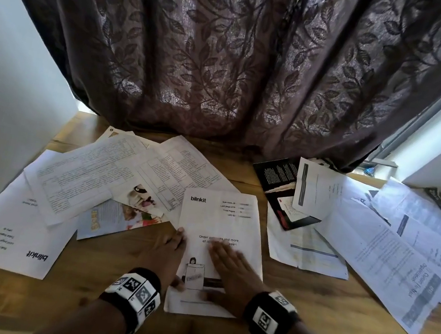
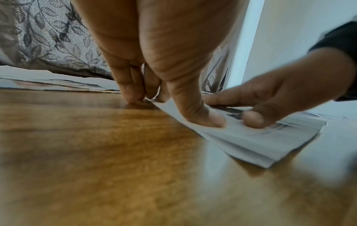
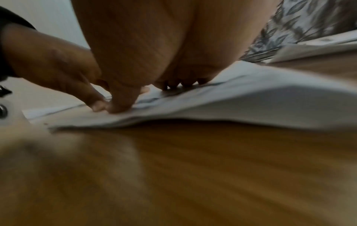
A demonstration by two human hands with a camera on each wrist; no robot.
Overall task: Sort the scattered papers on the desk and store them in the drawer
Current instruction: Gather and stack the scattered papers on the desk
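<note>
A small stack of white papers (image 1: 222, 225), its top sheet printed "blinkit", lies at the middle of the wooden desk (image 1: 300, 311). My left hand (image 1: 170, 251) stands against the stack's left edge, fingers straight down onto the wood (image 2: 131, 94) and thumb pressing on the top sheet. My right hand (image 1: 222, 272) lies flat on the stack with fingers spread forward, thumb near the front. In the left wrist view the stack (image 2: 260, 142) shows several layered edges. In the right wrist view the sheets (image 3: 251, 97) bow up slightly beside my right hand (image 3: 142, 82). No drawer is in view.
Loose sheets and a colour leaflet (image 1: 79, 181) overlap on the left, with another "blinkit" sheet (image 1: 7, 233) nearer. A black booklet (image 1: 283, 183) and more papers (image 1: 403, 255) spread on the right. A dark leaf-pattern curtain (image 1: 232, 52) hangs behind; white walls (image 1: 5, 101) flank the desk.
</note>
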